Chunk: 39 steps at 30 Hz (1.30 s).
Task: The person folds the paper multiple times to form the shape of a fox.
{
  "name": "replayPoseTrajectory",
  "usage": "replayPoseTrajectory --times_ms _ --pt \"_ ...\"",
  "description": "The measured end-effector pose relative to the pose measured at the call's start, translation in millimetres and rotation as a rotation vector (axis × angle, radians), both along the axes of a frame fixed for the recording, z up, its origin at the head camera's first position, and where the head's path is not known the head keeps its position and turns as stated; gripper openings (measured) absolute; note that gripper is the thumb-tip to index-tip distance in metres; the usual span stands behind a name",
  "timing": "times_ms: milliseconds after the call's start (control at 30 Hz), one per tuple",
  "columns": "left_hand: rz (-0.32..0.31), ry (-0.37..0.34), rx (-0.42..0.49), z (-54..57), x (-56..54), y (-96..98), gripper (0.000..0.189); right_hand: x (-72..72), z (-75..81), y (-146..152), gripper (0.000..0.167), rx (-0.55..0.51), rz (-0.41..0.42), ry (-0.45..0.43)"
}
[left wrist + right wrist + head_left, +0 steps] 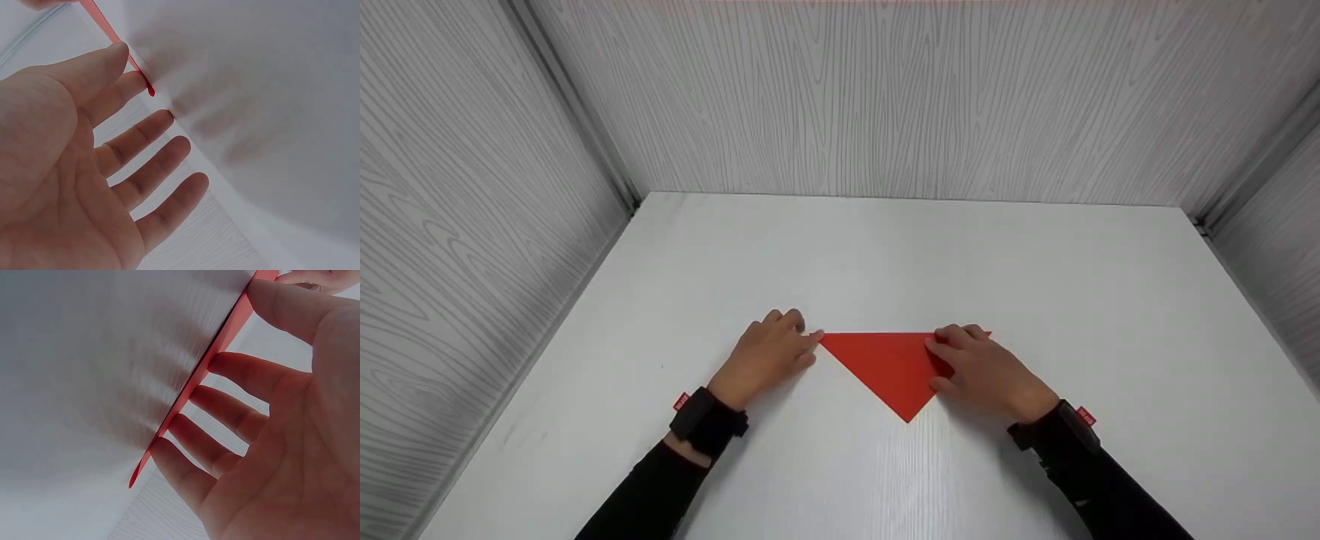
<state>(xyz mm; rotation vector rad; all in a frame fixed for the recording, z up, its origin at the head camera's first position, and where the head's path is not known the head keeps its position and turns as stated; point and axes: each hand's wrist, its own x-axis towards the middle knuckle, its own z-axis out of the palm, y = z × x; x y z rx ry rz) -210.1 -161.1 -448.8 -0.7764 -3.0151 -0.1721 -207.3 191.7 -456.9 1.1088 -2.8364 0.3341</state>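
Note:
A red paper triangle (885, 367) lies on the white table, its long straight edge at the far side and its point toward me. At its left corner, my left hand (769, 349) touches the paper with the index fingertip; the other fingers are spread on the table. My right hand (986, 375) rests over the right part, fingertips pressing along it and hiding some of it. In the right wrist view, the paper (236, 323) appears edge-on as a thin strip under the extended fingers, its tip slightly lifted in a narrow fold.
The white table (885, 255) spreads around the paper on all sides. Grey wood-grain panels stand at the back (870, 97), left (457, 225) and right. Each wrist carries a black strap with a red tag, below black sleeves.

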Motion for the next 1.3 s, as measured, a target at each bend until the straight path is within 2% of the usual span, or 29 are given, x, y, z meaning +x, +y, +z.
replayPoseTrajectory --times_ms 200,600,867,1033,1300 --pt "0.037 -0.039 0.010 0.7 1.8 -7.6 0.039 -0.8 -0.1 0 0.049 0.024 0.003 -0.007" --pt "0.077 -0.022 0.047 -1.3 4.7 -18.1 0.039 -0.2 1.6 0 0.049 0.025 -0.003 -0.018" --pt "0.104 -0.066 0.073 3.6 4.5 -19.3 0.037 -0.9 -0.4 0 0.046 0.011 0.010 0.011" --pt "0.128 -0.113 0.092 8.9 4.2 -18.8 0.036 -0.6 -0.5 -1 0.047 0.004 0.010 0.002" --pt "0.197 -0.225 0.079 27.5 -4.4 -5.8 0.042 0.4 0.9 -1 0.050 0.033 -0.010 -0.014"
